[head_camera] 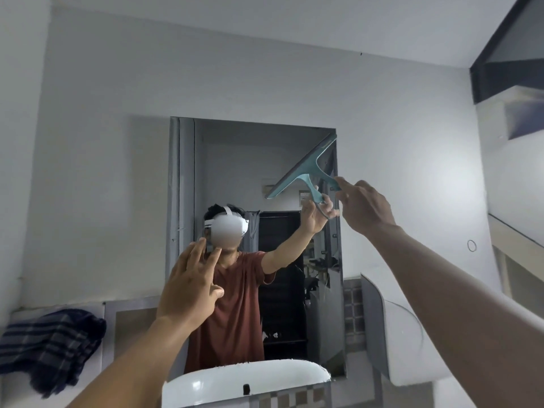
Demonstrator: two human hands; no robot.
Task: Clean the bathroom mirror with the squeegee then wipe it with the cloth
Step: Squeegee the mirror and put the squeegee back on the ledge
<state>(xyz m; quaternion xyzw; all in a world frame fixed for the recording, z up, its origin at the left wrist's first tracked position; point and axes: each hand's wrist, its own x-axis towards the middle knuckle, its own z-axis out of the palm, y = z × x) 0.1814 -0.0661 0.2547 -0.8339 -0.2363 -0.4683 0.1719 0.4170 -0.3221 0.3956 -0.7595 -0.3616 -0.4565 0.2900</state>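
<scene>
The bathroom mirror (pixel 235 160) hangs on the white wall straight ahead. My right hand (pixel 363 206) is raised at the mirror's upper right edge and grips the handle of a teal squeegee (pixel 306 166). Its blade lies tilted against the glass, running from the top right corner down to the left. My left hand (pixel 191 284) is held up in front of the mirror's lower left part, fingers spread, holding nothing. A dark blue checked cloth (pixel 50 346) lies bunched on the ledge at the lower left. The mirror reflects a person in a red shirt.
A white basin (pixel 247 378) sits directly below the mirror. A white rounded fixture (pixel 394 334) juts from the wall at the lower right. A dark window frame (pixel 506 57) fills the upper right corner.
</scene>
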